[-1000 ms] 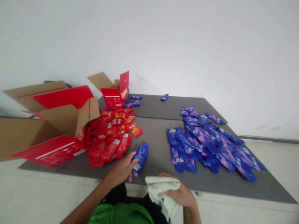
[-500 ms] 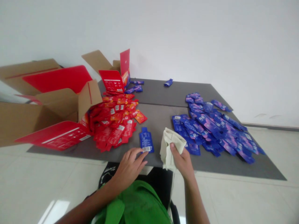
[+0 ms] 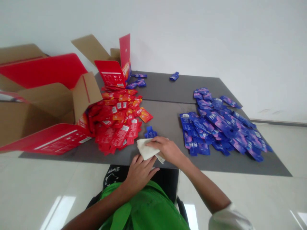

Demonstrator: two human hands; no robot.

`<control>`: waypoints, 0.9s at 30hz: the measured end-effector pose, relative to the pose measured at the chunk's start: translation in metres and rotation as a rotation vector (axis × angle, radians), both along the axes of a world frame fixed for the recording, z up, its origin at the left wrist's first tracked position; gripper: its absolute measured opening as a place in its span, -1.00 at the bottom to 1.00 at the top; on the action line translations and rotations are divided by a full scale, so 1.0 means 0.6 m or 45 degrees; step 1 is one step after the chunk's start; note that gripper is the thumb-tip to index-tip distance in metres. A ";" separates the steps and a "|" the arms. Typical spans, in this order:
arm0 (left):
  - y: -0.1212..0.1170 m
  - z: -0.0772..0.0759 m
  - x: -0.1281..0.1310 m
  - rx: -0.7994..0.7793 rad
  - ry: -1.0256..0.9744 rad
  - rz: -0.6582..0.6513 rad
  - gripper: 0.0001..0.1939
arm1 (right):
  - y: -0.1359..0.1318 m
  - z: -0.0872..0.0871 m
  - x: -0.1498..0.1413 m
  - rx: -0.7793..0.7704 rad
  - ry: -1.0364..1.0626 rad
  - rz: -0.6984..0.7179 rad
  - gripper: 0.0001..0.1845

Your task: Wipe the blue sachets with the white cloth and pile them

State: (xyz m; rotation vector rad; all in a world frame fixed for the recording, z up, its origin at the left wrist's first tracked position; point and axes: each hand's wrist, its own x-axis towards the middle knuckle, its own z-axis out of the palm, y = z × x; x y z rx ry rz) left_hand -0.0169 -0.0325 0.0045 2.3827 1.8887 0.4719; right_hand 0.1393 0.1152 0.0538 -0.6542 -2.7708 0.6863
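Observation:
A blue foil sachet (image 3: 150, 132) lies on the grey table (image 3: 165, 115), its lower part hidden under a white cloth (image 3: 146, 149). My right hand (image 3: 166, 148) is shut on that cloth and presses it down near the sachet. My left hand (image 3: 139, 174) hangs at the table's front edge, fingers apart and empty, close to the cloth. To the left of both hands is a heap of red sachets (image 3: 115, 124), and a larger heap of blue sachets (image 3: 216, 123) lies to their right.
An open cardboard carton (image 3: 40, 105) with red-printed flaps stands at the left, touching the red heap. Another carton (image 3: 111, 64) stands behind it. A few blue sachets (image 3: 137, 83) and a lone one (image 3: 174, 76) lie toward the back. Tiled floor surrounds the table.
The cloth has gone from upright in my right hand to lying flat over the lower part of the sachet. My right hand has moved down onto it, and my left hand has drawn back toward the table edge.

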 end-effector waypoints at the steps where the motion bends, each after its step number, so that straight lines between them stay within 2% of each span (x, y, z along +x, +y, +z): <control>1: 0.002 0.000 0.001 0.000 -0.003 0.004 -0.54 | 0.013 -0.005 -0.006 0.009 -0.016 -0.027 -0.52; 4: 0.008 0.003 0.001 0.017 0.000 -0.007 -0.52 | 0.063 -0.007 -0.021 0.053 -0.112 -0.160 -0.45; 7: 0.011 0.005 0.001 0.036 0.006 -0.019 -0.55 | 0.087 0.011 -0.025 0.103 -0.182 -0.270 -0.40; 10: 0.008 0.002 0.000 0.058 -0.008 -0.016 -0.55 | 0.056 0.032 -0.010 0.092 -0.096 -0.252 -0.38; 14: 0.003 -0.005 -0.001 0.100 -0.021 0.017 -0.62 | -0.001 0.033 0.006 -0.073 -0.101 -0.015 -0.50; 16: 0.004 -0.004 -0.002 0.088 -0.029 0.009 -0.63 | 0.002 0.021 -0.003 -0.146 -0.117 -0.002 -0.55; 18: 0.006 0.000 -0.003 0.059 -0.036 -0.012 -0.60 | 0.028 0.009 -0.023 -0.149 -0.110 -0.062 -0.53; 22: 0.010 0.009 -0.004 0.001 -0.033 -0.037 -0.56 | 0.087 0.011 -0.053 0.005 -0.183 -0.214 -0.51; 24: 0.009 0.010 -0.004 -0.011 -0.025 -0.039 -0.55 | 0.084 0.025 -0.046 0.059 -0.188 -0.257 -0.49; 27: 0.005 0.006 -0.004 0.005 -0.024 -0.037 -0.56 | 0.037 0.045 -0.015 0.034 -0.119 -0.199 -0.42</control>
